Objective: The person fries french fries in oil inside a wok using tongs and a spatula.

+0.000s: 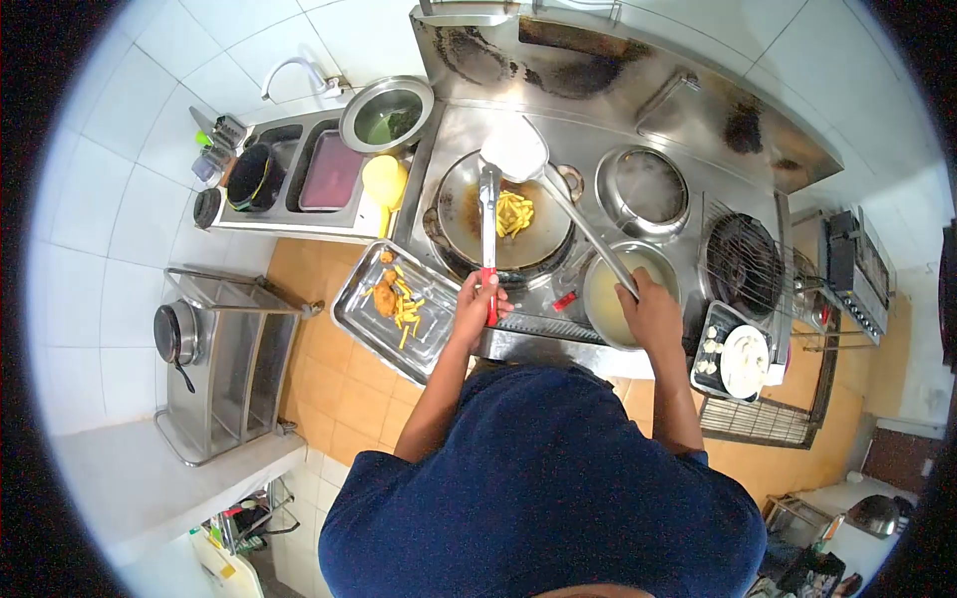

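The red tongs (489,224) are gripped in the left hand (478,305), and the long handle of the big ladle (513,148) is gripped in the right hand (650,311). The two hands are held well apart. Yellow sticks (513,213) are seen in a pile in the wok (461,239), near the tips of the tongs and the ladle's bowl. Whether the tips and the bowl are touching cannot be told.

The sticks could be spilled over the rim if they are pushed too hard, or if the ladle is bumped by the tongs. What is in the bowl cannot be told, as it is too bright. The wok may be very hot, so the fingers could be burned if they are brought too low. The sticks could be burned too, if they are left in one spot too long.

The pot (608,307) of pale liquid is passed over by the right hand, and a burn could be caused if that liquid is hot. The metal tray (429,345), with brown lumps (385,297) in it, is close to the left arm. It could be knocked, and its food tipped onto the floor (334,389), if the elbow is swung out
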Tool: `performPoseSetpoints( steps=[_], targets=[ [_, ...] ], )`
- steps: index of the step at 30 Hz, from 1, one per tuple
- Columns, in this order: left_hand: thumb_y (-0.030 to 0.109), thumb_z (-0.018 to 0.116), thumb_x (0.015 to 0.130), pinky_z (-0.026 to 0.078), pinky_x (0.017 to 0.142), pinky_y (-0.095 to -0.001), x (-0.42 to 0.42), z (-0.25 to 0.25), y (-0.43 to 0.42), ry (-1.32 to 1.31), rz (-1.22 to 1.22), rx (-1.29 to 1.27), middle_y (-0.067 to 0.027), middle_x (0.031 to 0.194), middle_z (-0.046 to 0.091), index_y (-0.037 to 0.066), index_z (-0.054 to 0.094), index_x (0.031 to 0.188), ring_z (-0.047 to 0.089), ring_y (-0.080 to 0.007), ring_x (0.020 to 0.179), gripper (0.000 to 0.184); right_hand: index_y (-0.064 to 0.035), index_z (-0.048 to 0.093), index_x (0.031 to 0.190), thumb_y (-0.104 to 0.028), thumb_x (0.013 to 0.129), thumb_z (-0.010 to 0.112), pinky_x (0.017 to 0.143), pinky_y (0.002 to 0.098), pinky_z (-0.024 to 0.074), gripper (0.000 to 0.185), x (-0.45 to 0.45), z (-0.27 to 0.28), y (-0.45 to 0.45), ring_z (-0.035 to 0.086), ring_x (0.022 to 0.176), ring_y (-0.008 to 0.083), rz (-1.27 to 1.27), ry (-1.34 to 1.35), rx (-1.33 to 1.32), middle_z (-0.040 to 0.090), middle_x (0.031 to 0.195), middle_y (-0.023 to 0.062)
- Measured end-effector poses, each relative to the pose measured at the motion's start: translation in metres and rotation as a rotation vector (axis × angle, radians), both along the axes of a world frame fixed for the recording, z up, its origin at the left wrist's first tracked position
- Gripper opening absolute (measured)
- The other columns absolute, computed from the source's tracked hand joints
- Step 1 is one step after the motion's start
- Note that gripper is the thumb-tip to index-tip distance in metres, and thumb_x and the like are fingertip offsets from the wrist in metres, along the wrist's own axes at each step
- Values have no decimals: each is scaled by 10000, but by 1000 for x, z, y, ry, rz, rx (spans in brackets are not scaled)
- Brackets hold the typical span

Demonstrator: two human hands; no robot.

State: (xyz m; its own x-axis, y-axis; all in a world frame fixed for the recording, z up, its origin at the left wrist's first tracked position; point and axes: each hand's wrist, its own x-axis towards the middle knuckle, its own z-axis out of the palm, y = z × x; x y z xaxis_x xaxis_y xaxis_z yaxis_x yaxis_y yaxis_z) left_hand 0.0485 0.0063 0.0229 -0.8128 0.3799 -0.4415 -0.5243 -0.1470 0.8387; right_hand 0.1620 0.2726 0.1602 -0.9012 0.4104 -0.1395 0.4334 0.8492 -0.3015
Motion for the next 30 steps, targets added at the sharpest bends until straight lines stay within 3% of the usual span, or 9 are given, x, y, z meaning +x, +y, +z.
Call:
performPoseSetpoints(
  steps=[12,18,30],
  targets=[
    [419,590,970,478,534,-236,-5,-7,-4,-20,-38,-15,-46,811,644,99,554,1140,645,-130,628,365,-58,594,936,-358,891,651,659,535,498,308,4,-3,-4,650,745,444,1,83,-185,665,787,227],
    [432,587,969,442,472,-230,-6,-7,-3,12,-40,-19,-47,808,644,83,569,1173,611,-110,571,405,-63,585,953,-336,896,641,662,542,500,284,6,-3,-12,645,743,456,20,9,-144,666,795,235],
    [407,554,995,393,392,-234,-29,-12,0,-30,55,-20,-38,734,609,82,574,1077,542,-103,475,335,-71,567,974,-412,923,589,713,565,505,345,11,-9,-23,650,806,460,46,-23,-152,669,836,243]
  ],
)
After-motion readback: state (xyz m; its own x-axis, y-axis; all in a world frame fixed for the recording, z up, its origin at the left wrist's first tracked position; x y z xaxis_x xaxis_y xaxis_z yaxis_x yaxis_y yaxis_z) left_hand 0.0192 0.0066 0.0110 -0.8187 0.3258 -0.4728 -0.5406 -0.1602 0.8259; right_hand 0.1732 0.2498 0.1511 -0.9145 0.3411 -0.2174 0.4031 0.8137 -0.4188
